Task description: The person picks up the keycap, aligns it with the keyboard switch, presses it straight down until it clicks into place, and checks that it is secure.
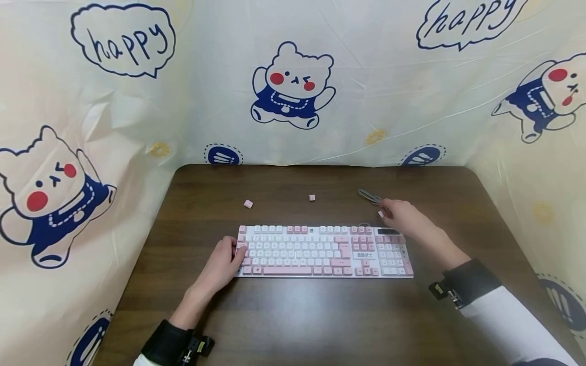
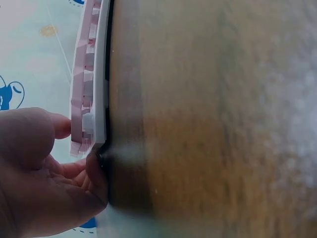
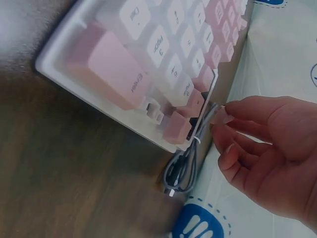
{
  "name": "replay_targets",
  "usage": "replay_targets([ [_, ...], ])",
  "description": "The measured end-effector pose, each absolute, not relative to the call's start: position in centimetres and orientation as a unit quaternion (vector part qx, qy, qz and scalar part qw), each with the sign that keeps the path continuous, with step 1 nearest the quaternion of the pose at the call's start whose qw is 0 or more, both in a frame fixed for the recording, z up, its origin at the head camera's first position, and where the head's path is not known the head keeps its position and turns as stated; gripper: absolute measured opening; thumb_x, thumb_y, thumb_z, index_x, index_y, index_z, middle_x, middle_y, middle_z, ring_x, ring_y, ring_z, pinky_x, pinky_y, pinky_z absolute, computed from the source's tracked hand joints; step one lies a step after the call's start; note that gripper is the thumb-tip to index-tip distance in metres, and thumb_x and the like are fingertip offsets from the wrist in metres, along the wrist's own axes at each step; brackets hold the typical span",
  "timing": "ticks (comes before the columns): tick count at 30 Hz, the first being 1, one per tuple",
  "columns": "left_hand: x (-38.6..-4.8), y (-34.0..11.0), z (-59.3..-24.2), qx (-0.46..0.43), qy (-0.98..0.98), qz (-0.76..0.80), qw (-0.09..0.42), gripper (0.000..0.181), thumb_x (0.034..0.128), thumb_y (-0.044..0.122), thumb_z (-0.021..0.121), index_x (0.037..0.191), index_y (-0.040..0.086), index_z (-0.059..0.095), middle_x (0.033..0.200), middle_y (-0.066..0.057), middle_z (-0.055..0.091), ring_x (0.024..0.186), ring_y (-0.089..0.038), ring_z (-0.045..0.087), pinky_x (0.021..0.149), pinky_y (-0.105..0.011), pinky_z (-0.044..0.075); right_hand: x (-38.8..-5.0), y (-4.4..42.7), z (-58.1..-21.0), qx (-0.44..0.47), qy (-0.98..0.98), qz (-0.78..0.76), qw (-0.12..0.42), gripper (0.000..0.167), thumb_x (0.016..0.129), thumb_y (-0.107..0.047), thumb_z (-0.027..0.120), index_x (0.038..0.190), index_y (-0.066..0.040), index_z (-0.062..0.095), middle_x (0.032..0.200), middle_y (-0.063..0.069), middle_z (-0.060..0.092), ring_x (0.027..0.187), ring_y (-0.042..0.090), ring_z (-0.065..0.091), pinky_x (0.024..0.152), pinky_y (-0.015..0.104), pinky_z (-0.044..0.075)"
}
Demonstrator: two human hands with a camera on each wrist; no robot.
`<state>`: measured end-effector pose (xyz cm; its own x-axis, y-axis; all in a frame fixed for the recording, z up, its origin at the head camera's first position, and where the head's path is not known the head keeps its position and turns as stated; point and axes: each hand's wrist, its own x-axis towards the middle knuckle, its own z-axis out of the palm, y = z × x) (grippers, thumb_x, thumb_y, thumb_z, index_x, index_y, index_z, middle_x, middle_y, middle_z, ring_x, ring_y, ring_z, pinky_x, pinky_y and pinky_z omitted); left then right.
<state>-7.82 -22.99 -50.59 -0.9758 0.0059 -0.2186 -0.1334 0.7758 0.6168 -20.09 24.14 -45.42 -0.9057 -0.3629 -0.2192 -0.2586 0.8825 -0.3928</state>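
Observation:
A pink and white keyboard (image 1: 297,251) lies on the brown table, keys up. My left hand (image 1: 225,264) grips its left end, the thumb on top and other fingers at the edge; the left wrist view shows the keyboard's side (image 2: 100,74) between them. Behind the keyboard's right end, my right hand (image 1: 403,218) pinches a small pale pink keycap (image 3: 221,116) between thumb and finger. Near that hand lies a coiled grey cable (image 1: 368,196), bundled with a tie. In the right wrist view a bare switch (image 3: 154,112) shows beside the pink Enter key (image 3: 109,67).
Two loose pink keycaps lie behind the keyboard, one at left (image 1: 248,204) and one near the middle (image 1: 312,197). The brown table (image 1: 311,315) extends in front of the keyboard. Printed cloth (image 1: 366,101) hangs around the table's back and sides.

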Motion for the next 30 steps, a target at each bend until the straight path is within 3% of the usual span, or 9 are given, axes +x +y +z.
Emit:
replay_targets([
  [8, -7.8, -23.0, -50.6, -0.03, 0.938, 0.331, 0.101, 0.039, 0.1074, 0.027, 0.055, 0.124, -0.007, 0.05, 0.101, -0.016, 0.052, 0.09, -0.027, 0.053, 0.076, -0.039, 0.044, -18.3, 25.3, -45.2, -0.143, 0.961, -0.193, 0.139, 0.026, 0.099, -0.01, 0.068, 0.12, 0.005, 0.066, 0.104, 0.017, 0.071, 0.097, 0.032, 0.068, 0.086, 0.053, 0.056],
  [19, -7.7, -22.8, -50.5, -0.035, 0.936, 0.335, 0.1, 0.039, 0.1078, 0.028, 0.055, 0.125, -0.007, 0.05, 0.1, -0.016, 0.051, 0.088, -0.026, 0.052, 0.072, -0.037, 0.043, -16.0, 26.7, -44.9, -0.111, 0.959, -0.204, 0.162, 0.034, 0.098, -0.015, 0.069, 0.127, 0.002, 0.063, 0.112, 0.019, 0.07, 0.101, 0.033, 0.067, 0.086, 0.052, 0.057],
  [30, -7.6, -22.8, -50.4, -0.039, 0.936, 0.334, 0.104, 0.04, 0.1078, 0.028, 0.055, 0.127, -0.007, 0.049, 0.101, -0.016, 0.052, 0.089, -0.027, 0.053, 0.072, -0.037, 0.044, -14.4, 27.7, -44.9, -0.103, 0.96, -0.201, 0.164, 0.034, 0.096, -0.019, 0.072, 0.121, 0.002, 0.064, 0.105, 0.016, 0.071, 0.094, 0.03, 0.068, 0.081, 0.05, 0.058],
])
